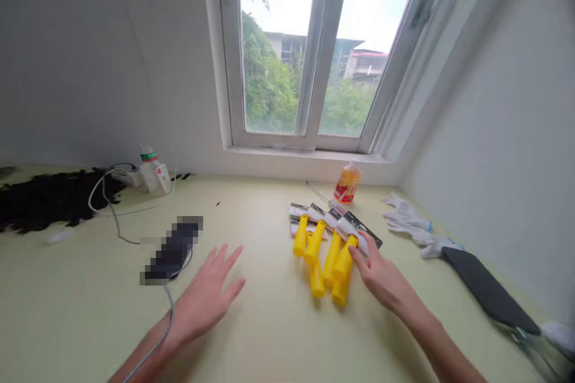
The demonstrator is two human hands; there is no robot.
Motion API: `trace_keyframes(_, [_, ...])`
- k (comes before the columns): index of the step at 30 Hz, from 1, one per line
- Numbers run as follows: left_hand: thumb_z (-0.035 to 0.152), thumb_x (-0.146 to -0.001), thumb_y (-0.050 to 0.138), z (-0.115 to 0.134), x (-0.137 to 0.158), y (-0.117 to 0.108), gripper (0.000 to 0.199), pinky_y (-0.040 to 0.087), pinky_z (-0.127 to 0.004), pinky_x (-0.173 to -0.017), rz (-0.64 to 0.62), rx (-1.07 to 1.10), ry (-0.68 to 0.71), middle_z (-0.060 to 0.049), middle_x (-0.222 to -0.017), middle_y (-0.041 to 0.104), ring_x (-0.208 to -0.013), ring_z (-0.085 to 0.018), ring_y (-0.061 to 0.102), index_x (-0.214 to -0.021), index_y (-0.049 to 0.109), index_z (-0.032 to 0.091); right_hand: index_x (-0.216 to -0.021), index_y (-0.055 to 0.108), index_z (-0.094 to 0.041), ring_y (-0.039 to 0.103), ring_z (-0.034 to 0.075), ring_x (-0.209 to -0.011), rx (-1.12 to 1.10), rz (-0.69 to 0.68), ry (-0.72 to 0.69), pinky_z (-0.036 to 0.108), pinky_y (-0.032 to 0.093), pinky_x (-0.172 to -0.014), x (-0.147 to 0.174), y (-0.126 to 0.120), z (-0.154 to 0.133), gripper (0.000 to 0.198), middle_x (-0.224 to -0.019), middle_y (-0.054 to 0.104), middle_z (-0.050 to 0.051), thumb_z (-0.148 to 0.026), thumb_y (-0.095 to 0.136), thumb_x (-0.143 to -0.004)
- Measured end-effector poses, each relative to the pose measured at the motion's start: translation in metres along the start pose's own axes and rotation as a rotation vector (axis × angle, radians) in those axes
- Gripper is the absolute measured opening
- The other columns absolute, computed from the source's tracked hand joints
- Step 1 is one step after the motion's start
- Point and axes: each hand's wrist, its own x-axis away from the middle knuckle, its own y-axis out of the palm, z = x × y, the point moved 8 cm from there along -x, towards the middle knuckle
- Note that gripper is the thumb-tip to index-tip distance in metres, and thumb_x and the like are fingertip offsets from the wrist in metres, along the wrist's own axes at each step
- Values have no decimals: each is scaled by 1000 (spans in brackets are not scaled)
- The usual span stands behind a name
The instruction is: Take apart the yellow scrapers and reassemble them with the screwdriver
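Several yellow-handled tools [317, 239] lie in an overlapping group on the table, handles towards me. Their wide heads are whitish with black card-like parts, and look like packaged scrapers. My right hand [380, 272] has its thumb and fingers closed at the neck of the rightmost yellow-handled scraper [345, 258], which rests over another one. My left hand [213, 290] hovers low over or rests on the table, open, fingers spread, holding nothing. Just beyond it, a dark blurred-out device [173, 251] lies with a cable [168, 311] running across my left forearm.
A bottle of orange liquid [348, 182] stands by the window, with a thin rod-like screwdriver [320, 192] near it. White gloves [408, 221] and a black flat object [489, 290] lie right. A white bottle [153, 170] and a dark pile [54, 197] are left.
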Motion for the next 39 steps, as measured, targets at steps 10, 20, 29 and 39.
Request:
trace_keyframes(10, [51, -89, 48, 160, -84, 48, 63, 19, -45, -120, 81, 395, 314, -15, -154, 34, -146, -30, 25, -142, 49, 16, -143, 42, -21, 70, 24, -91, -153, -12, -114, 36, 53, -82, -9, 22, -34, 60, -108, 70, 9, -48, 38, -90])
trace_keyframes(20, [49, -89, 51, 115, -54, 39, 63, 19, -53, -120, 231, 287, 279, -16, -159, 24, -148, -37, 12, -143, 49, 16, -143, 37, -12, 58, 24, -119, -152, -184, -300, 38, 42, -102, -24, 60, -106, 60, -135, 57, 16, -32, 37, -87])
trace_keyframes(29, [47, -94, 45, 70, -45, 13, 58, 20, -47, -121, 404, 221, 284, -16, -158, 25, -148, -30, 18, -141, 50, 12, -137, 47, -14, 63, 31, -109, 15, -206, -402, 44, 43, -94, -26, 77, -163, 51, -122, 65, 19, -32, 38, -89])
trace_keyframes(39, [42, -91, 51, 79, -66, 7, 56, 23, -45, -121, 444, 218, 288, -18, -154, 32, -147, -31, 22, -136, 54, 10, -140, 42, -21, 59, 27, -118, 132, -163, -379, 42, 41, -98, -17, 67, -115, 51, -134, 60, 12, -34, 33, -92])
